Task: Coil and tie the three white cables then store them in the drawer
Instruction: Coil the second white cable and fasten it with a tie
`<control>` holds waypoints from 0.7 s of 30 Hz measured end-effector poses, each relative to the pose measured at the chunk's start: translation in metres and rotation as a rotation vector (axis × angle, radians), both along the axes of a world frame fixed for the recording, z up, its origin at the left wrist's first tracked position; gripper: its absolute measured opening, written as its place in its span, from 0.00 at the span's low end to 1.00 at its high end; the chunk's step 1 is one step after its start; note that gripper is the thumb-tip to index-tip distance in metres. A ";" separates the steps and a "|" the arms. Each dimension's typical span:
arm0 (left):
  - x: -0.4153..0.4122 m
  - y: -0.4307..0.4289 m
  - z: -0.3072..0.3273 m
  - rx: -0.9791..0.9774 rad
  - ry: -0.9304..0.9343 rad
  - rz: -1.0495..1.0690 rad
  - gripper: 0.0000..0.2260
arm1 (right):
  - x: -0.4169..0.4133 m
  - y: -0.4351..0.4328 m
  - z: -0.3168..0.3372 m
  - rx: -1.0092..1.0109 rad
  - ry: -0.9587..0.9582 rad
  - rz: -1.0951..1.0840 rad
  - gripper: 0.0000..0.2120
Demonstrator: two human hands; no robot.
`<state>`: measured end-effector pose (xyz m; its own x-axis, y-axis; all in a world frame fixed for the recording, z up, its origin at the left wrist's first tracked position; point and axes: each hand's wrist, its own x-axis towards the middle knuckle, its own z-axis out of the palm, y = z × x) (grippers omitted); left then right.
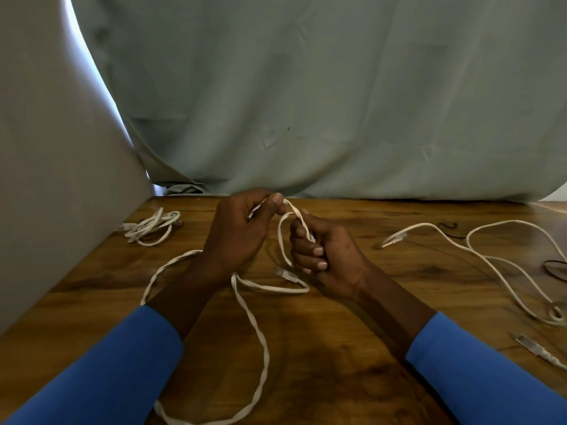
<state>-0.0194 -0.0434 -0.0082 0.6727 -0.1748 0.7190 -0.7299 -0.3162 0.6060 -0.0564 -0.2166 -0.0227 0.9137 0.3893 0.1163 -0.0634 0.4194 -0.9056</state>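
Note:
A flat white cable [264, 348] loops over the middle of the wooden table [352, 348]. My left hand [239, 231] pinches part of it between thumb and fingers. My right hand [322, 256] grips a small loop of the same cable in its curled fingers. One of its clear plugs [286, 275] lies just below my hands. A coiled white cable [150, 228] rests at the back left. A third white cable [503, 265] sprawls uncoiled on the right, one plug [394, 240] toward the centre and another [532, 346] near the front right.
A grey-green cloth [337, 102] hangs behind the table. A pale grey panel [55, 179] stands along the left side. A thin dark tie [448, 225] lies at the back right, and a dark loop [555, 269] shows at the right edge. No drawer is in view.

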 end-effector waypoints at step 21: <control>-0.001 -0.010 -0.013 -0.108 0.481 -0.318 0.15 | -0.004 0.008 0.006 0.162 0.084 0.160 0.21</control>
<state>-0.0207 -0.0538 -0.0215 0.8541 -0.3643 0.3712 -0.4143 -0.0448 0.9091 -0.0602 -0.2083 -0.0165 0.8512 0.5120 0.1150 -0.2130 0.5375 -0.8159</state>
